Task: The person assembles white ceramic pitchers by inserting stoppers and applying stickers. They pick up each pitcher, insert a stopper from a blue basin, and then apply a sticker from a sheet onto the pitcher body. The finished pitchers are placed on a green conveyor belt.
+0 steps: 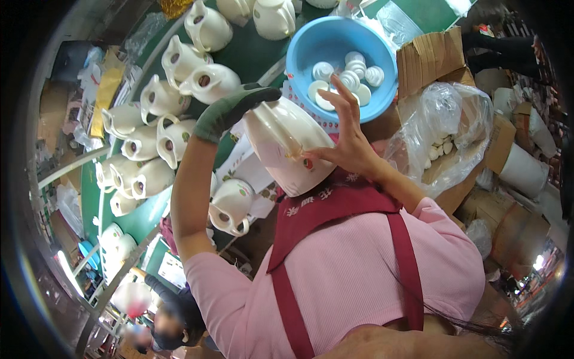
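Broadly, the green worktop [254,60] spreads ahead and to the left of the hands, and the blue basin [341,37] sits just beyond the right hand. Between the hands, tilted over the person's lap, is the white pitcher [281,134]; more pitchers [214,82] crowd beyond and left of the gloved hand. It looks like glazed ceramic, so expect a stiff, fairly heavy body, slick on its curved wall and easily chipped at rim and spout. The gloved left hand [230,109] is curled over its upper end, gripping it, though whether by handle or rim I cannot tell. The bare right hand [353,142] is spread wide, thumb at the wall, fingers gripping nothing. A handle hold with a palm beneath the base should be safest. Smallest are white lid-like pieces [350,81] in the basin and the fruit decal [308,163] near the right thumb.
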`<state>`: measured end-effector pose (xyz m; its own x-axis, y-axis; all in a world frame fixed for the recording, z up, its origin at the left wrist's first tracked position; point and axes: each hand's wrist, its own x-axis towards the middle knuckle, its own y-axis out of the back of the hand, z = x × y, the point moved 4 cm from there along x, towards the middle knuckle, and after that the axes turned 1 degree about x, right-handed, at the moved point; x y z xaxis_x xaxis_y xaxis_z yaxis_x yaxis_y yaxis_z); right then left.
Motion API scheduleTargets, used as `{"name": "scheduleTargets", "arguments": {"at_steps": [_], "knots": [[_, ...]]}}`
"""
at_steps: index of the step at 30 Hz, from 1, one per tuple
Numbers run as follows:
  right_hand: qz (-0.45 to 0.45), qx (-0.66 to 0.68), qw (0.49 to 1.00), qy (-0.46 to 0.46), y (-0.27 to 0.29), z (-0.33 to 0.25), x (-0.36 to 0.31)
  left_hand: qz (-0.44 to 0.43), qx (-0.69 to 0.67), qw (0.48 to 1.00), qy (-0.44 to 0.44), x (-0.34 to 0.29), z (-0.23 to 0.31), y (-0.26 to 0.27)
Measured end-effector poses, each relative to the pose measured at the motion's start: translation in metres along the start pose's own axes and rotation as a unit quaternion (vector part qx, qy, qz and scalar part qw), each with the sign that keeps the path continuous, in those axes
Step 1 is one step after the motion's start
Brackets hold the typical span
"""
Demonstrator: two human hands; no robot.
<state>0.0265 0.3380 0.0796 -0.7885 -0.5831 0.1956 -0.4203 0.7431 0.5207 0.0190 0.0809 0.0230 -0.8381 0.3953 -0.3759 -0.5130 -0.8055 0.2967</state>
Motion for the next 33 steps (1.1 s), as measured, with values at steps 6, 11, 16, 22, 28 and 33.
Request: {"name": "scheduleTargets", "arguments": {"at_steps": [6, 11, 16, 22, 28, 33], "knots": [[0.148, 0.026, 0.984, -0.092, 0.028, 0.052, 0.021, 0.379, 0.305, 0.869, -0.092, 0.038, 0.048, 0.081], [0.151, 0.028, 0.978, -0.143, 0.023, 0.097, 0.022, 0.379, 0.435, 0.799, -0.169, 0.143, -0.037, 0.100], [0.114, 0.077, 0.974, -0.182, -0.003, 0.120, 0.024, 0.260, 0.446, 0.851, -0.098, 0.146, -0.095, 0.123], [0.122, 0.118, 0.963, -0.210, -0.010, 0.123, 0.029, 0.248, 0.667, 0.698, 0.077, 0.068, -0.191, 0.271], [0.197, 0.065, 0.956, -0.210, -0.008, 0.166, 0.018, 0.134, 0.643, 0.750, 0.084, 0.121, -0.211, 0.272], [0.218, 0.088, 0.959, -0.160, 0.017, 0.136, 0.027, 0.345, 0.546, 0.746, 0.162, 0.100, -0.116, 0.254]]}}
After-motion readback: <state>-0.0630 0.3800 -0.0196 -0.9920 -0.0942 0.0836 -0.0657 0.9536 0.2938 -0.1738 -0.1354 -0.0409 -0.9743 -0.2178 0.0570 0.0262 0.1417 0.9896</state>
